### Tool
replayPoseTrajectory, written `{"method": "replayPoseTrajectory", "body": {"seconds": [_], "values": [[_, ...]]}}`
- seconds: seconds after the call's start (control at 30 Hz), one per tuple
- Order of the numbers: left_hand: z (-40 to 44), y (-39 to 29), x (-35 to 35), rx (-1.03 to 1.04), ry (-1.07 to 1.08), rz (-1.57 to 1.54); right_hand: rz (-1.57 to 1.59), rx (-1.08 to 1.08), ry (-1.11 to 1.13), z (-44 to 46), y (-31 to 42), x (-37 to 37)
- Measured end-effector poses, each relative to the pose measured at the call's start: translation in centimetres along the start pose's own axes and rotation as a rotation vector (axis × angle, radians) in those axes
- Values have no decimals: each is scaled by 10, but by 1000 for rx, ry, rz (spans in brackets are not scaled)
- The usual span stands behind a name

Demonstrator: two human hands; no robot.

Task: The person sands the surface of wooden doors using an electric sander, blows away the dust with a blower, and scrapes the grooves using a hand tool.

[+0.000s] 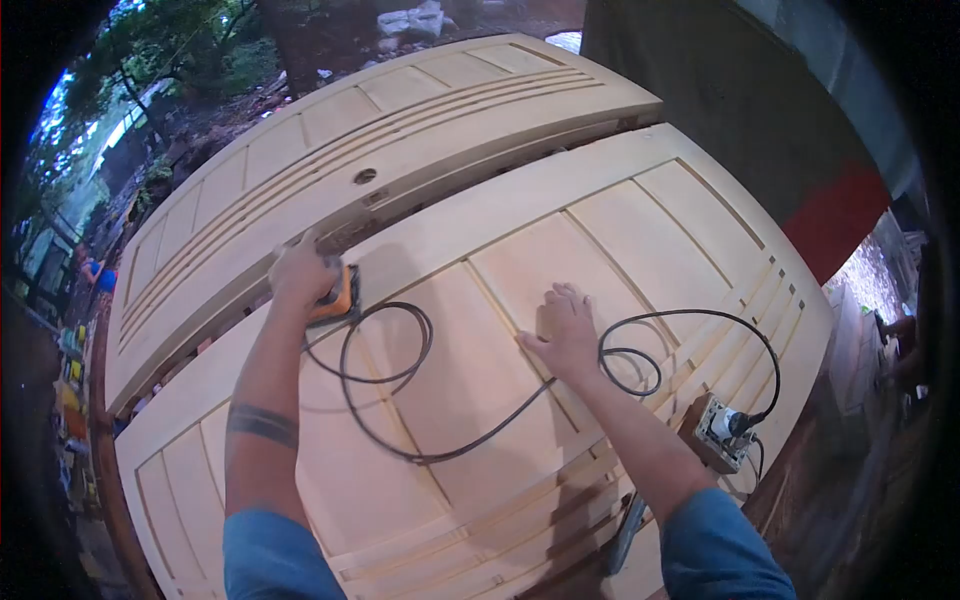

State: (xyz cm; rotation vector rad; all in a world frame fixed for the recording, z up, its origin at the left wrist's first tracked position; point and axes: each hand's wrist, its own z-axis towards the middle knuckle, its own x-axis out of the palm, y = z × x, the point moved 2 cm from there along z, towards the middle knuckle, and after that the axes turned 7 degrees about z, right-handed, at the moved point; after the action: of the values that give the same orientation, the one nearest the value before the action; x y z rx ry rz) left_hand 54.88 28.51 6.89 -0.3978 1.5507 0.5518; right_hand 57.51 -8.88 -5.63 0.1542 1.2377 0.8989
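Note:
My left hand [302,272] is closed around an orange and black power sander [344,298], which rests on the far edge of a pale wooden door [610,250]. The hand is slightly blurred, and hides part of the sander. My right hand [566,332] lies on the door's panel with fingers stretched out, holding nothing. A black power cord [425,458] loops across the door from the sander, passing under my right wrist area. It leads on to a plug in an outlet box [718,432] on the door's near right part.
A second pale door [270,215] with a round hole lies beyond, across a narrow gap. A grey metal object [627,535] lies by my right forearm. Dark and red sheeting [840,215] stands at the right. Assorted items [72,390] sit low at the left.

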Motion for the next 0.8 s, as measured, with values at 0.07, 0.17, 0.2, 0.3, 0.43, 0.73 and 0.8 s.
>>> {"method": "replayPoseTrajectory", "body": {"seconds": [0.07, 0.17, 0.2, 0.3, 0.43, 0.73, 0.8], "values": [[-12, 55, 11, -77, -38, 3, -4, 1, -32, 0, -1, 5], [-35, 133, 19, -97, -96, 28, -2, 3, -63, -6, 0, 5], [-37, 161, 26, -132, -65, -20, 2, -11, -65, -6, 1, 6], [-60, 227, 24, -240, -27, 32, 47, -37, -81, -7, 5, 6], [-70, 322, 42, -279, -79, 21, 26, -11, -92, -8, 12, 6], [-79, 506, 63, -417, -102, 86, -28, -13, -101, -8, 10, 12], [-72, 537, 66, -454, -77, 73, -1, -8, -111, -8, 12, 12]]}}
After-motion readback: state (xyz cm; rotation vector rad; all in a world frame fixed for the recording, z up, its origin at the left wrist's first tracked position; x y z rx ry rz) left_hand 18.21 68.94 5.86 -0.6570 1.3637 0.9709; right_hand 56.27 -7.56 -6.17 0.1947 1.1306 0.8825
